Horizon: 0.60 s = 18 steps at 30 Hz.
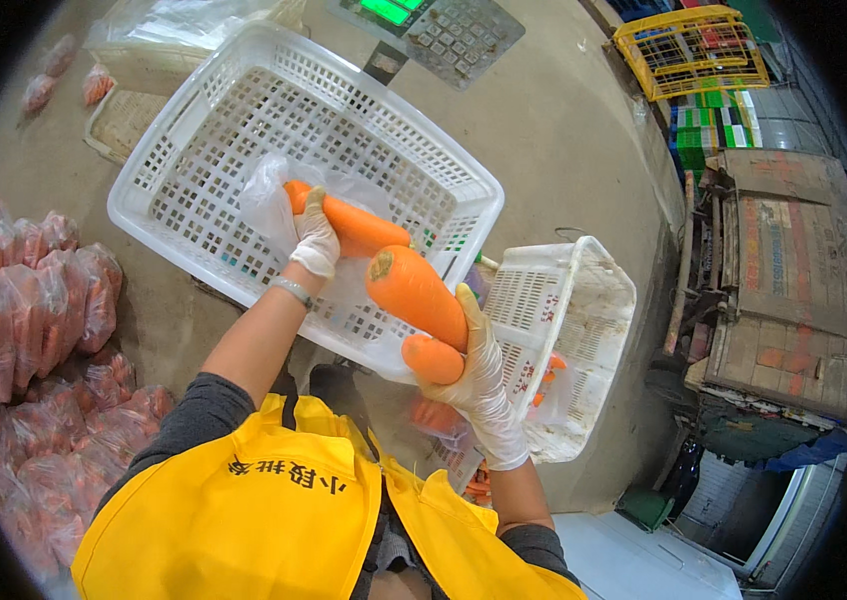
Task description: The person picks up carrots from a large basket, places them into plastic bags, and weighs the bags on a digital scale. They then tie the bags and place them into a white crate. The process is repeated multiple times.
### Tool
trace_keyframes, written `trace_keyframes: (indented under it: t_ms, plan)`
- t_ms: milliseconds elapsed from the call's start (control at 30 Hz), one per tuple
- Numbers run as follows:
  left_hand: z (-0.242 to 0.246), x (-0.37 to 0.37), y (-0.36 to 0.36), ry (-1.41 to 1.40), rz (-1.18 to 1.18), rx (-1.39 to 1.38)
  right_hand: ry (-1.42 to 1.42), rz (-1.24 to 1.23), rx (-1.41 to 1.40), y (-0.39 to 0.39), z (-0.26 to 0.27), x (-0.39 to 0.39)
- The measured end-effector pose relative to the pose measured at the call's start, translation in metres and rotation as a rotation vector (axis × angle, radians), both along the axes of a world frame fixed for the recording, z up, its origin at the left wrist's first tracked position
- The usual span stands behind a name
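Observation:
My left hand (316, 234), in a pale thin glove, grips an orange carrot (363, 223) over a white plastic basket. A clear plastic bag (264, 196) lies around that hand and the carrot; whether the carrot is inside it I cannot tell. My right hand (482, 375), gloved too, holds a thick carrot (420, 289) with its cut crown end turned to the left. A second carrot (432, 360), seen end-on, is in the same hand, below the thick one. Under both hands spreads the slatted white basket (221, 142), its near right rim close to the right-hand carrots.
A scale with a lit green display and keypad (461, 37) stands beyond the basket. Bagged carrots (26, 315) are heaped at left. On the right, a tipped white crate (588, 330) holds some carrots (549, 375). Farther right stands a wooden-sided cart (791, 277).

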<state>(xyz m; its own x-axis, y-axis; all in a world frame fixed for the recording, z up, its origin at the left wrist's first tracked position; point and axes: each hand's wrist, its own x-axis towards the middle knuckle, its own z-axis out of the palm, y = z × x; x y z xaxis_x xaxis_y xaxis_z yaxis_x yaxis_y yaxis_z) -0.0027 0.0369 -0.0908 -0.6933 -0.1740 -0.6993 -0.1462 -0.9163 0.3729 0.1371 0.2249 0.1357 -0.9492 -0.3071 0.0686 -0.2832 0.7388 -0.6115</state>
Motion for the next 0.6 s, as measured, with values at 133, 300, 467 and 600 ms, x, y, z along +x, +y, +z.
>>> trace_keyframes:
  t_ms: [133, 300, 467, 600]
  plan:
    - [-0.031, -0.029, 0.001, -0.093, 0.057, -0.477, -0.279, -0.038, -0.215, -0.014, -0.012, -0.011]
    - [0.045, -0.029, 0.005, -0.219, -0.409, -0.29, -0.767, -0.208, -0.73, -0.021, -0.016, -0.018]
    - [0.022, -0.024, -0.036, -0.173, -0.794, -0.313, -0.858, -0.109, -0.814, -0.034, -0.023, -0.063]
    - [0.038, 0.015, -0.052, 0.239, -0.725, -0.122, -1.028, -0.012, -1.091, -0.034, -0.035, -0.073]
